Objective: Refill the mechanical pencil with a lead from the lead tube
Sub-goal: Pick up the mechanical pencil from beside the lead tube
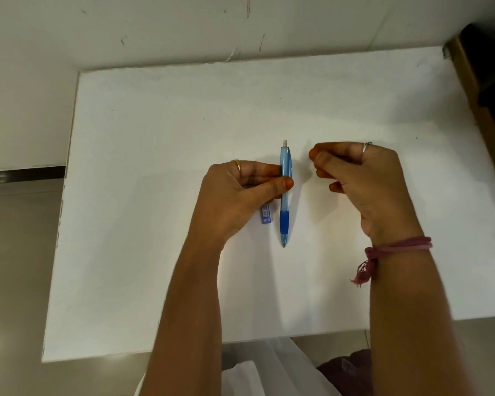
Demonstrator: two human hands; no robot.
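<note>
Your white desk fills most of the view, w/ a white wall behind it and grey floor to the left. Your two bare forearms reach up from the near edge. Your left hand pinches the mechanical pencil btwn thumb and fingers at the upper barrel; gold ring on one finger. Your right hand hovers just right of the pencil, not touching it, fingers curled w/ tips drawn together; can't tell if they hold anything. It has a silver ring, and a maroon thread band sits at the wrist. The pencil is translucent blue w/ a darker blue grip, pale eraser end pointing away from you, tip toward you. The lead tube, small and blue, lies on the desk partly under your left hand, just left of the pencil's grip.
</note>
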